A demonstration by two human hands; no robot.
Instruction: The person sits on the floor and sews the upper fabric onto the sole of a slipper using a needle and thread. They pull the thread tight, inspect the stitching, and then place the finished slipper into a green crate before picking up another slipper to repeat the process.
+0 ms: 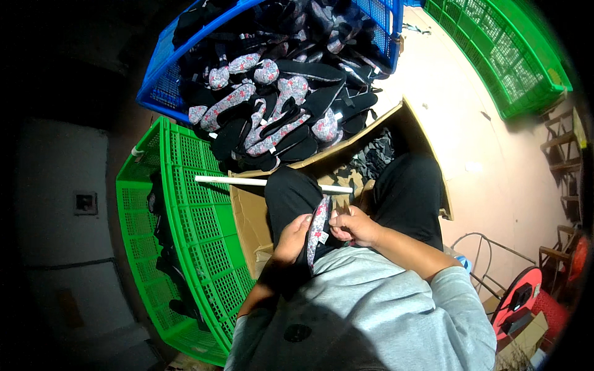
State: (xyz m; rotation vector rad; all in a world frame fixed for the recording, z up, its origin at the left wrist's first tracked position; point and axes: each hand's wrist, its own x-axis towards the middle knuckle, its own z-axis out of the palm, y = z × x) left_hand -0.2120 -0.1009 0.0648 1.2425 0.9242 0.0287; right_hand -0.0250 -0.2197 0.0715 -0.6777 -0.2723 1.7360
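Over my lap, my left hand [293,238] is closed round a slim floral fabric slipper [318,230], pale with red and pink flowers and a dark side. A small white tag [323,237] sticks out from its edge. Just to the right of the slipper, my right hand [355,226] is closed, its thumb and fingers pinched together. A brownish pointed piece [341,203] shows above those fingers; whether they hold it is unclear. A pale rod [266,182] lies crosswise at my knees, partly hidden by my left leg.
Ahead, a blue crate [162,68] lies tipped, with many floral and black slippers [272,117] spilling out. A cardboard box [427,133] with dark scraps surrounds my legs. Green crates stand at left [198,235] and far right [495,55]. A red round-topped stool [518,302] lies at right.
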